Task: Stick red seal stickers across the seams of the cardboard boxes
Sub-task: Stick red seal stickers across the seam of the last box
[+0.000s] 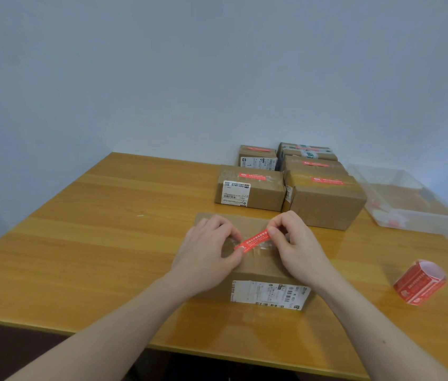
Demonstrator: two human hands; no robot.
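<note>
A plain pale wall [162, 78] stands behind a glossy wooden surface [93, 243] with a warm yellow grain and straight plank lines.

Near the middle, both hands work on a red sticker [253, 241], a thin glossy strip with white print, lying slantwise over the clear-taped seam of a brown cardboard box [247, 270]. The left hand [209, 251] has its grip narrow, fingers curled, thumb and fingertip pinching the near-left end of the strip. The right hand [294, 243] pinches the far-right end in the same way, its fingers bent tightly. Whether the strip already touches the tape along its whole length cannot be told. The box is matt and rectangular, with a white printed label [269, 295] on its near side.

Further back and to the right stand five more brown boxes [324, 204] in a close cluster, each with a red strip on top; two show white labels. To the far right lies a clear plastic tray [409, 213] with thin walls and some small red bits inside. At the near right, well apart from the hands, sits a roll of red stickers [419, 283], loosely wound with a white inner side.
</note>
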